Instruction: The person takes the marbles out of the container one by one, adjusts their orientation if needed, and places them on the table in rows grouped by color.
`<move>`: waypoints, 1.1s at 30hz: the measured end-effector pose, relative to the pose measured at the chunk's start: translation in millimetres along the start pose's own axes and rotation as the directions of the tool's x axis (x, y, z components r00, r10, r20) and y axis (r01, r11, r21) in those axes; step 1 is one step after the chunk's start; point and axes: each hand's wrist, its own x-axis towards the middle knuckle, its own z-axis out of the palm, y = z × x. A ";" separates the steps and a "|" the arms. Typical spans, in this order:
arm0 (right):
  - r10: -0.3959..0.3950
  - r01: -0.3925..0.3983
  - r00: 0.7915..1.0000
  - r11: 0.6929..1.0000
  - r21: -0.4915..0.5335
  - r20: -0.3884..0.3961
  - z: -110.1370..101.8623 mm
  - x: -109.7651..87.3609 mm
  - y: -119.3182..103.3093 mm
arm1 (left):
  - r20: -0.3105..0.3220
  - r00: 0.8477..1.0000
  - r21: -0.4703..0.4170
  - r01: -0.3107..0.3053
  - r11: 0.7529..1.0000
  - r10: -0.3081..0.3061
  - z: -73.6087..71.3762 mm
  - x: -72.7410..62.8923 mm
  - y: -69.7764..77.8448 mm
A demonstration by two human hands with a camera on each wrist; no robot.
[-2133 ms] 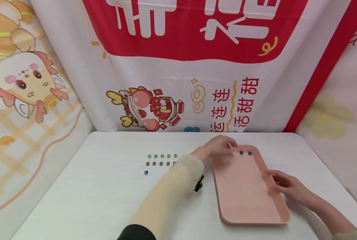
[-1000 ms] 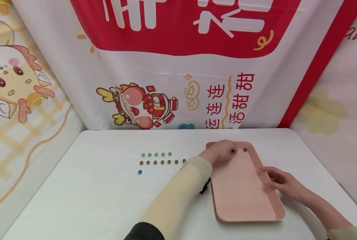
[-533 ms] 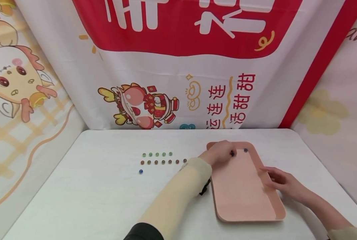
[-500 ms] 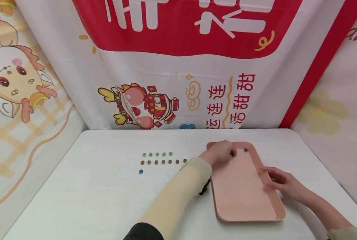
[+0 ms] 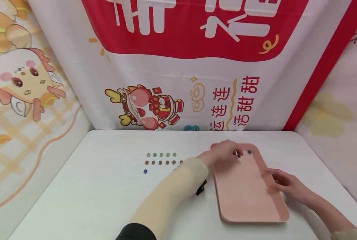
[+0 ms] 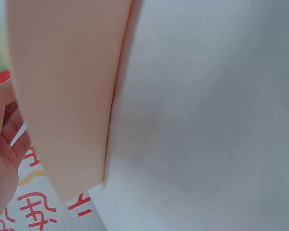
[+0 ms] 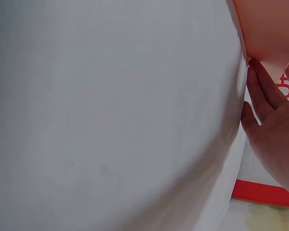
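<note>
At the far end of a pink rectangular tray (image 5: pixel 244 186), my left hand (image 5: pixel 226 151) reaches in from the left and pinches a small dark-blue marble (image 5: pixel 239 155) at its fingertips. Another blue marble (image 5: pixel 249 152) lies in the tray just right of those fingers. My right hand (image 5: pixel 292 186) grips the tray's right wall; the right wrist view shows its fingers (image 7: pixel 262 86) against the outside of that wall. In the left wrist view the tray's outer wall (image 6: pixel 62 86) fills the upper left, with part of the left hand (image 6: pixel 2 149) beyond it and the marbles hidden.
On the white table (image 5: pixel 91 200), left of the tray, lie a row of green marbles (image 5: pixel 161 155), a row of brownish marbles (image 5: pixel 160 162) partly behind the left sleeve (image 5: pixel 172 186), and a single blue marble (image 5: pixel 145 171). Printed cloths (image 5: pixel 166 73) enclose the table's back and sides.
My left hand has come down to the left one of two blue marbles in the tray, pinched it and drawn it slightly toward me. The right hand stays on the tray wall.
</note>
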 end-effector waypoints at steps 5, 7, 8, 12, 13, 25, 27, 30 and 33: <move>-0.039 0.039 0.999 0.999 0.010 -0.011 0.4 -2.4 3.5 | -0.054 0.998 -0.002 -0.039 0.999 0.039 -7.0 -18.4 1.3; -0.049 0.049 0.999 0.999 0.009 -0.010 0.3 -2.6 4.7 | -0.081 0.994 -0.041 -0.074 0.996 0.071 -8.9 -27.7 -0.8; -0.058 0.058 0.998 0.998 0.006 -0.013 0.3 -2.5 5.0 | -0.089 0.992 -0.067 -0.094 0.993 0.088 -10.2 -32.1 -1.8; -0.087 0.087 0.996 0.996 0.010 -0.018 1.1 -1.7 3.7 | -0.120 0.982 -0.131 -0.160 0.978 0.145 -16.1 -51.2 -5.1; -0.090 0.090 0.996 0.996 0.011 -0.016 1.2 -1.4 3.4 | -0.125 0.981 -0.145 -0.163 0.976 0.145 -17.3 -56.1 -5.7; -0.062 0.062 0.998 0.998 0.022 0.000 2.2 -3.6 3.4 | -0.169 0.979 -0.258 -0.153 0.954 0.111 -38.0 -122.8 -9.0; -0.058 0.058 0.998 0.998 0.020 0.000 2.0 -3.3 4.4 | -0.180 0.979 -0.281 -0.146 0.948 0.098 -40.5 -135.1 -11.9; -0.045 0.045 0.999 0.999 0.008 0.003 1.4 -2.5 5.1 | -0.196 0.979 -0.347 -0.114 0.931 0.047 -42.8 -153.2 -16.6; -0.027 0.027 1.000 1.000 -0.001 0.001 1.0 -1.4 4.8 | -0.203 0.979 -0.430 -0.075 0.900 -0.015 -43.5 -171.5 -21.0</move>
